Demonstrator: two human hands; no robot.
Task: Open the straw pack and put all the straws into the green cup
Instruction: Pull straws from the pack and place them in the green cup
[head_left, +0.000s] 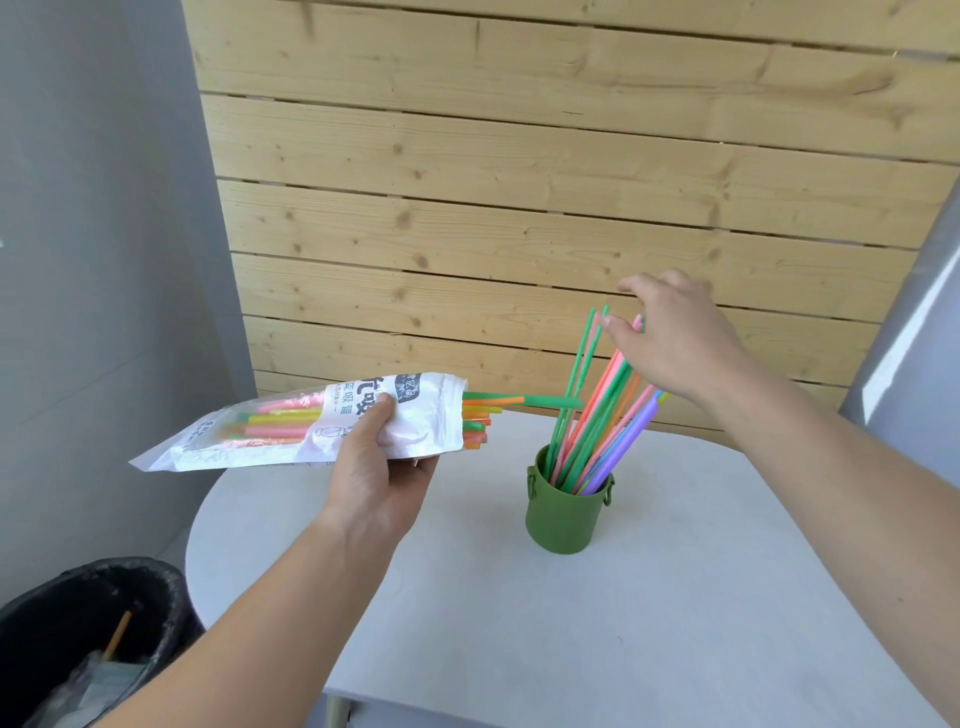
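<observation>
My left hand (371, 467) grips the white and clear straw pack (311, 423) from below and holds it almost level over the table's left edge. The pack's open mouth faces right, and several green, orange and pink straws (498, 402) stick out of it. The green cup (565, 512) stands upright on the table and holds several coloured straws (597, 415) that lean right. My right hand (670, 338) hovers over their upper ends with fingers spread. Its thumb touches the tip of a pink straw, and some straw tops are hidden behind the palm.
The round grey table (623, 623) stands in front of a wooden plank wall (519, 182). A black bin (88, 639) lined with a bag sits on the floor at the lower left, below my left forearm.
</observation>
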